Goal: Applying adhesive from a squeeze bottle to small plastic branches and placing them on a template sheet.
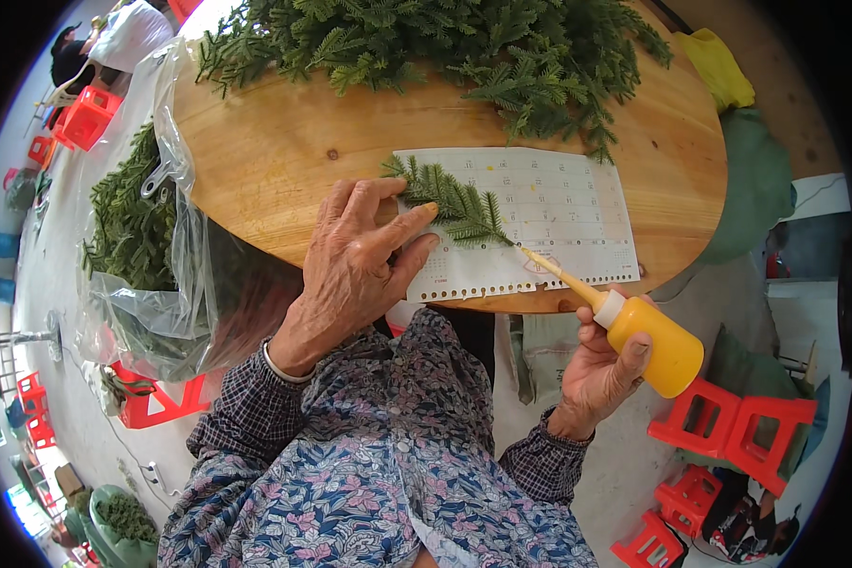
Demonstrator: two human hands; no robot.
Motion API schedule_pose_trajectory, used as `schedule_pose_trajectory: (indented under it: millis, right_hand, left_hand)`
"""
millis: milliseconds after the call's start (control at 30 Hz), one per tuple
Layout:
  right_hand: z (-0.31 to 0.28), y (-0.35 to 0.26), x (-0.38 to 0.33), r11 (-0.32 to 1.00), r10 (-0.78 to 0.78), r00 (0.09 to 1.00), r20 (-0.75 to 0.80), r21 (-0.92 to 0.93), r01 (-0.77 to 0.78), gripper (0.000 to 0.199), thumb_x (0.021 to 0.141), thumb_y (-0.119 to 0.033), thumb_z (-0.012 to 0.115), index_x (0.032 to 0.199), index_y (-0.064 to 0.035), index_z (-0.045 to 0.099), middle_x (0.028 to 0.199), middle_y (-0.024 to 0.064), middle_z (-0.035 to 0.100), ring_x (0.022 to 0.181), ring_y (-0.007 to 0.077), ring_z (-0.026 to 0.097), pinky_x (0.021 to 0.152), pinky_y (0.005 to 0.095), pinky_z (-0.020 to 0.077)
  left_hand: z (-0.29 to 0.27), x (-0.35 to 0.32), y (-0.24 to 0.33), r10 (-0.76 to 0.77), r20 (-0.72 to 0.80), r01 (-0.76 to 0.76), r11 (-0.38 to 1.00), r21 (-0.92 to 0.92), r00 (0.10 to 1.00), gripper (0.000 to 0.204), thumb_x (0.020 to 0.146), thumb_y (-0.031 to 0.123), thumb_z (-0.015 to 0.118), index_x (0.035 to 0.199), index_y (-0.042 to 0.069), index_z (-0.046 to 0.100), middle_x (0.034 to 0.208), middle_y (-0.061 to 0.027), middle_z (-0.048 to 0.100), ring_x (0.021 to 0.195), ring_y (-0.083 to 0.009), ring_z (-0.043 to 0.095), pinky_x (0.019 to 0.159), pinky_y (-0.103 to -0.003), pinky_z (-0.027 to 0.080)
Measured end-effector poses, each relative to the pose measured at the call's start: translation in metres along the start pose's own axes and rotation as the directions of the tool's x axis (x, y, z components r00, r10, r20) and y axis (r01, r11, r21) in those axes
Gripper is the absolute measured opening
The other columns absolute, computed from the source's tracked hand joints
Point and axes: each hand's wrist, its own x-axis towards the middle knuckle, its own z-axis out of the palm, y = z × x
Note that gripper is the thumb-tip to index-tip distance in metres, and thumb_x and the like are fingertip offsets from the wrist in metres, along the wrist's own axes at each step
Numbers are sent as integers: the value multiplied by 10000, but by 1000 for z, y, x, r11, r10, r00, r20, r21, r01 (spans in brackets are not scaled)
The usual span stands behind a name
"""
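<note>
The left hand [355, 237], fingers apart, presses a green sprig [466, 210] onto paper [577, 204] — seemingly to steady it — while the right hand [592, 379] clamps the yellow bottle [655, 346], nozzle [568, 275] at its right end.

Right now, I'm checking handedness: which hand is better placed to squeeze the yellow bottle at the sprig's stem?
Right hand, likely: it holds the yellow squeeze bottle, nozzle at the stem; left hand touches the evergreen sprig.

Green sprig [466, 210] lying flat, yellow bottle [661, 346] tilted
</note>
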Motion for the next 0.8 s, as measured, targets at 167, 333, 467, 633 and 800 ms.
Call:
schedule_pose_trajectory:
  millis: [167, 333, 467, 633, 800]
  right_hand:
    - [16, -48, -3, 1000, -5, 1000, -17, -20, 4, 536, 816, -306, 706, 1234, -59, 477, 1068, 198, 620, 657, 238, 628, 586, 251, 533]
    - [-8, -85, 45, 999, -3, 997, -78, 39, 6, 522, 847, -360, 678, 1219, -39, 502, 1089, 185, 623, 683, 217, 631, 567, 206, 505]
    - [-5, -76, 48, 992, 24, 995, -101, 130, -11, 514, 899, -376, 615, 1219, 9, 502, 1104, 162, 602, 742, 167, 589, 542, 171, 432]
    - [-13, -81, 84, 974, 35, 998, 61, 221, -47, 503, 945, -375, 549, 1176, 70, 508, 1069, 145, 597, 788, 145, 582, 585, 154, 426]
    - [-59, -82, 160, 994, 60, 998, -15, 97, -59, 502, 932, -389, 569, 1195, 33, 503, 1145, 148, 588, 807, 144, 588, 589, 153, 446]
  left_hand:
    - [-31, 25, 25, 19, 23, -19, 999, -28, 1000, 281, 714, 74, 733, 994, 91, 715, 1106, -122, 580, 874, -231, 528, 782, -341, 453]
    - [-18, 62, 71, -2, -12, 3, 1000, 12, 1000, 283, 702, 55, 730, 983, 89, 718, 1086, -118, 595, 847, -215, 542, 763, -324, 460]
    - [-32, 76, 57, 95, -87, -87, 992, 92, 992, 245, 713, 39, 692, 955, 77, 705, 934, -69, 618, 780, -198, 553, 707, -318, 463]
    - [-16, 98, 63, 129, -186, -74, 957, 281, 974, 151, 750, 75, 637, 895, 85, 678, 836, -27, 578, 728, -180, 530, 680, -289, 424]
    - [13, 135, 86, 87, -389, 5, 973, 230, 917, 142, 815, 53, 623, 909, 128, 698, 822, -20, 588, 717, -143, 509, 690, -284, 417]
